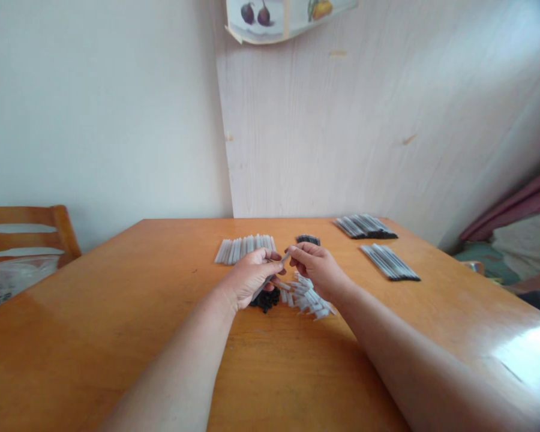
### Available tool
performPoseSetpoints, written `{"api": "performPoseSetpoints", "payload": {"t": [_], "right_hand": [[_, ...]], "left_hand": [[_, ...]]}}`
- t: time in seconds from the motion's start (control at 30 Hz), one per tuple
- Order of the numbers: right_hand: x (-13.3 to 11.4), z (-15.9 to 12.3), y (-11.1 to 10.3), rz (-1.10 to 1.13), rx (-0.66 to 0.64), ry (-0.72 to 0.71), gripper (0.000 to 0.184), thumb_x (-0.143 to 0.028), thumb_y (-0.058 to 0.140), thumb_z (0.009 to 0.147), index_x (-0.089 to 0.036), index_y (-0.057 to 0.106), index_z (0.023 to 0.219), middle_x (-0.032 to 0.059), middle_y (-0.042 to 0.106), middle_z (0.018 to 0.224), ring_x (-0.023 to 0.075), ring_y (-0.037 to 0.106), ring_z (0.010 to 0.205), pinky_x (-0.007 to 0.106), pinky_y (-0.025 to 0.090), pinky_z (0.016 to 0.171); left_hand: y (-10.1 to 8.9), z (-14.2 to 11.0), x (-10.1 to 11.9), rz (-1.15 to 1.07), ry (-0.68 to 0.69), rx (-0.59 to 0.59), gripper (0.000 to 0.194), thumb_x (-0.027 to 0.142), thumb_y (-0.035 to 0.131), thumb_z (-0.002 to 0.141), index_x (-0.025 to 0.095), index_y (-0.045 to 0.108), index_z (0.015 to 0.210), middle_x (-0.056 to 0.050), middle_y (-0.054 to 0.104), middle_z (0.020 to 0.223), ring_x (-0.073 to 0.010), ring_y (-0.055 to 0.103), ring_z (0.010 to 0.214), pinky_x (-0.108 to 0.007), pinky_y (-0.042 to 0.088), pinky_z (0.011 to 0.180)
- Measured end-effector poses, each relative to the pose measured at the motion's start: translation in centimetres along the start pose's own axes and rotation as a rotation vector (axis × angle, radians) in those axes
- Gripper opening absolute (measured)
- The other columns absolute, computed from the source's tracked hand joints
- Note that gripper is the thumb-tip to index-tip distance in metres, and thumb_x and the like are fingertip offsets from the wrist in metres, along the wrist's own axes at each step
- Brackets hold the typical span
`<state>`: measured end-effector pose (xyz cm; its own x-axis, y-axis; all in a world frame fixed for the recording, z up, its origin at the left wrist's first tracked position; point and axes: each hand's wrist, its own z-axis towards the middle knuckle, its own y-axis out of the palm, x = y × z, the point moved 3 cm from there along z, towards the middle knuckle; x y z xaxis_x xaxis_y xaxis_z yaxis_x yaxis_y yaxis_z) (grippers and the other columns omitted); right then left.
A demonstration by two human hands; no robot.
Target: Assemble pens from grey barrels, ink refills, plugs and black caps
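My left hand (252,276) is closed around a slim translucent pen barrel (261,288), which slants up to the right. At its upper end, the thumb and fingers of my right hand (312,264) are pinched together; a small dark bit at those fingertips is too small to make out. Under my left hand lies a heap of small black pen parts (265,302), partly hidden. Below my right hand, a loose pile of whitish translucent pieces (309,300) spreads over the table. Just beyond my left hand is a row of pale translucent barrels (240,249).
Behind my right hand sits a small dark bundle of thin sticks (308,239). Two rows of black-ended pens, a far one (364,226) and a nearer one (389,262), lie on the wooden table (117,336) at right. A wooden chair (65,231) stands left.
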<state>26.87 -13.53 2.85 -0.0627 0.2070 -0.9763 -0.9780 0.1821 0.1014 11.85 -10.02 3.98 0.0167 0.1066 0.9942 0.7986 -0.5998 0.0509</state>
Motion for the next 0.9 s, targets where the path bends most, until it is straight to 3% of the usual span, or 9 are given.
{"api": "performPoseSetpoints", "payload": {"t": [0.13, 0.23, 0.43, 0.63, 0.9], "right_hand": [[-0.4, 0.1, -0.5, 0.034, 0.046, -0.008, 0.029, -0.047, 0.067, 0.076, -0.018, 0.062, 0.077, 0.001, 0.061, 0.068, 0.0082, 0.043, 0.053, 0.024, 0.025, 0.046], [-0.5, 0.1, -0.6, 0.016, 0.051, -0.013, 0.03, -0.048, 0.066, 0.077, -0.019, 0.062, 0.081, 0.0036, 0.066, 0.075, 0.0115, 0.053, 0.063, 0.024, 0.028, 0.048], [-0.8, 0.1, -0.5, 0.046, 0.021, -0.021, 0.033, -0.051, 0.065, 0.077, -0.018, 0.06, 0.084, 0.0043, 0.067, 0.074, 0.0133, 0.06, 0.067, 0.023, 0.031, 0.05], [-1.2, 0.0, -0.5, 0.061, -0.005, -0.011, 0.035, -0.051, 0.064, 0.078, -0.017, 0.059, 0.083, 0.0053, 0.068, 0.075, 0.0134, 0.061, 0.066, 0.023, 0.035, 0.051], [-1.2, 0.1, -0.7, 0.024, 0.0, -0.047, 0.035, -0.053, 0.062, 0.079, -0.017, 0.058, 0.083, 0.0048, 0.065, 0.074, 0.0129, 0.058, 0.067, 0.023, 0.032, 0.052]], "left_hand": [[-0.1, 0.0, 0.0, 0.112, 0.009, 0.016, 0.014, 0.024, 0.062, 0.081, 0.014, 0.056, 0.088, -0.003, 0.062, 0.075, -0.006, 0.049, 0.05, -0.017, 0.03, 0.042], [0.0, -0.1, 0.2, 0.129, 0.043, -0.003, 0.015, 0.028, 0.061, 0.082, 0.014, 0.055, 0.085, -0.002, 0.061, 0.073, -0.0053, 0.047, 0.05, -0.016, 0.028, 0.041], [0.0, -0.2, 0.4, 0.084, 0.028, -0.06, 0.019, 0.032, 0.062, 0.082, 0.014, 0.055, 0.083, -0.002, 0.059, 0.072, -0.0044, 0.045, 0.049, -0.016, 0.025, 0.041], [-0.1, -0.1, 0.4, -0.026, -0.018, -0.115, 0.025, 0.035, 0.068, 0.079, 0.014, 0.056, 0.08, -0.002, 0.058, 0.069, -0.0035, 0.043, 0.047, -0.015, 0.022, 0.04], [-0.1, 0.2, 0.2, -0.153, -0.103, -0.202, 0.018, 0.028, 0.067, 0.081, 0.013, 0.057, 0.082, -0.001, 0.055, 0.067, -0.0027, 0.039, 0.045, -0.013, 0.019, 0.038]]}}
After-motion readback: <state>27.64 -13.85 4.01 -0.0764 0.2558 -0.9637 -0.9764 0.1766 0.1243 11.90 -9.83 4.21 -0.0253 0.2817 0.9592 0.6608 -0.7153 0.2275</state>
